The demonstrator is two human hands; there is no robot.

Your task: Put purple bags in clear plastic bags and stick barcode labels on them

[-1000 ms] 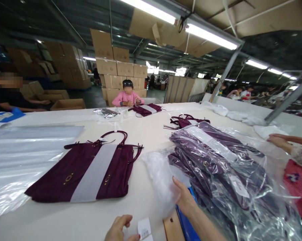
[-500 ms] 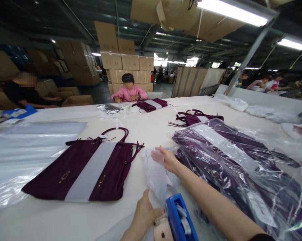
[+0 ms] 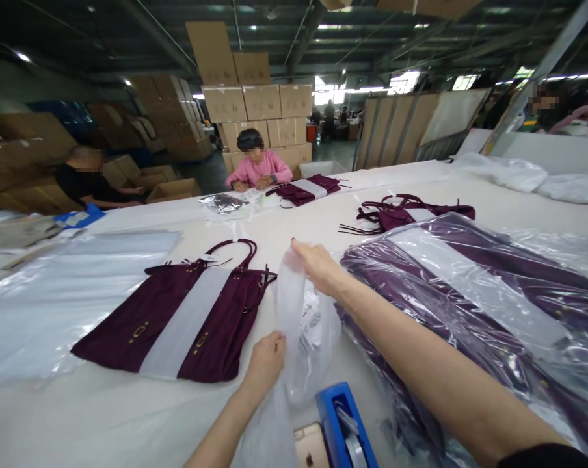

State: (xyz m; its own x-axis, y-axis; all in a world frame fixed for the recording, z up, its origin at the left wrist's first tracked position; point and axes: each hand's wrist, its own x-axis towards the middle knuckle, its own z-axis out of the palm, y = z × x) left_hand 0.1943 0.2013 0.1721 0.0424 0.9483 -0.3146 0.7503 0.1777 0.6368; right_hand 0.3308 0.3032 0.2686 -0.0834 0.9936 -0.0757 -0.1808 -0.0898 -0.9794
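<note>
A thin, translucent white sheet (image 3: 290,302) is stretched upright between my two hands. My right hand (image 3: 319,268) pinches its top edge, with the arm reaching in from the lower right. Nearer to me, my left hand (image 3: 267,356) is closed in a fist on the sheet's lower part. Behind the sheet lies a crumpled clear plastic bag (image 3: 318,325) with small white pieces inside. To the left, a dark purple handbag (image 3: 113,331) rests flat, a pale strip wrapped round its middle and its handles pointing away.
A blue tape dispenser (image 3: 329,413) and a phone (image 3: 309,447) lie at the near edge. Purple bags in clear plastic (image 3: 474,305) fill the right. Flat plastic sleeves (image 3: 69,305) spread at the left. Farther off are more purple bags (image 3: 396,218) and a seated person in pink (image 3: 259,170).
My right hand has closed on the sheet and raised its edge. My left hand has moved from beside the phone to grip the sheet lower down. The view has swung slightly.
</note>
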